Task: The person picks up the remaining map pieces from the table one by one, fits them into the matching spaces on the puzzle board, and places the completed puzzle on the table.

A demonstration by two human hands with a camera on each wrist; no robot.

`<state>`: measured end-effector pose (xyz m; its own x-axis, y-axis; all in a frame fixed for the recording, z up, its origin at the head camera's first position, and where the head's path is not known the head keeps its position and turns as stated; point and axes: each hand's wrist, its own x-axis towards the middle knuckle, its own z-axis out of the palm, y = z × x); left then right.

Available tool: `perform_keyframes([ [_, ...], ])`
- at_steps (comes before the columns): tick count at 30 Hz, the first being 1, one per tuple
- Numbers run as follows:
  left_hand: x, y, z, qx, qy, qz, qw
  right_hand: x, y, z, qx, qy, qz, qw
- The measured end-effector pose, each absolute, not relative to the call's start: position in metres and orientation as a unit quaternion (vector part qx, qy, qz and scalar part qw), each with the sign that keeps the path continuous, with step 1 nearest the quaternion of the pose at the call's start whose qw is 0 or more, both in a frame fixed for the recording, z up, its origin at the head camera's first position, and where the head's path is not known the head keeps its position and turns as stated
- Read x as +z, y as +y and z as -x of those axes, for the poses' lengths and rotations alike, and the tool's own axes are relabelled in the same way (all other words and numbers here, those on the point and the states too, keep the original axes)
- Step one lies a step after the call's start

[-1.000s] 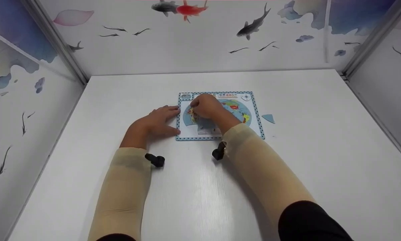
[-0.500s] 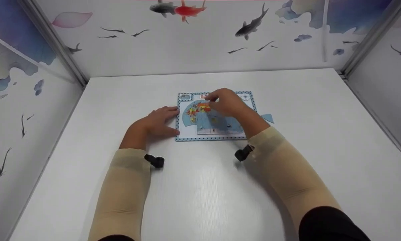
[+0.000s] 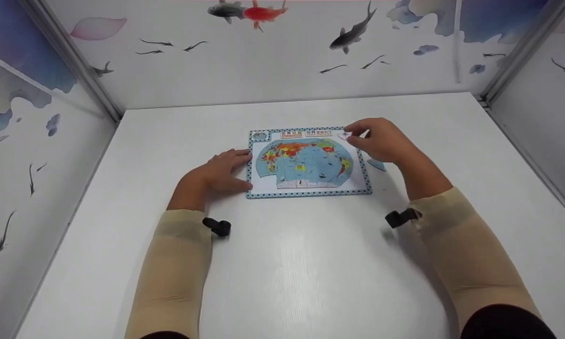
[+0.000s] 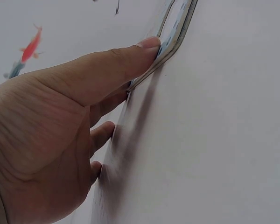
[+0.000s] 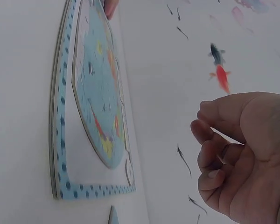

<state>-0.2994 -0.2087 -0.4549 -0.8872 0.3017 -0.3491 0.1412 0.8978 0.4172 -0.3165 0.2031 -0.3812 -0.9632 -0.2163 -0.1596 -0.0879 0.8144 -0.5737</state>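
Note:
A world map jigsaw puzzle (image 3: 306,162) with a dotted blue border lies on the table, a notch showing at the lower left of its map. My left hand (image 3: 221,172) rests at the board's left edge, fingers extended. In the left wrist view, the thumb of the left hand (image 4: 79,93) lies on the board's corner. Over the board's upper right corner hovers my right hand (image 3: 381,139), fingers loosely bent. Nothing is between the fingertips of the right hand (image 5: 242,154) in the right wrist view. A loose blue puzzle piece (image 3: 377,165) lies right of the board, partly hidden by this hand.
The white table (image 3: 282,263) is bounded by a back wall (image 3: 282,70) printed with fish, and by side panels. A black wrist camera (image 3: 218,227) sits at the left sleeve, another black camera (image 3: 400,218) at the right.
My right hand has moved from the map's left part rightward to the board's upper right corner, uncovering the map. The left hand stays in place.

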Motion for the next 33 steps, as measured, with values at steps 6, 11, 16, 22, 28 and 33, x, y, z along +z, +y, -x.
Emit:
perform_keyframes([
  [6,-0.455,-0.209,0.299,0.194,0.952,-0.117,0.207,-0.382,0.241,0.311,-0.286,0.950,0.072,0.098],
  [11,-0.455,-0.208,0.299,0.199,0.951,-0.109,0.210,-0.386,0.263,0.308,-0.282,0.951,0.058,0.108],
  [16,-0.455,-0.209,0.300,0.200,0.951,-0.106,0.212,-0.390,0.272,0.310,-0.288,0.948,0.049,0.125],
  [22,-0.456,-0.210,0.300,0.200,0.952,-0.100,0.209,-0.399,0.277,0.315,-0.290,0.945,0.040,0.148],
  [28,-0.456,-0.210,0.299,0.196,0.953,-0.106,0.206,-0.412,0.284,0.320,-0.290,0.942,0.038,0.165],
  [33,-0.455,-0.210,0.298,0.194,0.953,-0.107,0.206,-0.420,0.290,0.324,-0.288,0.940,0.033,0.178],
])
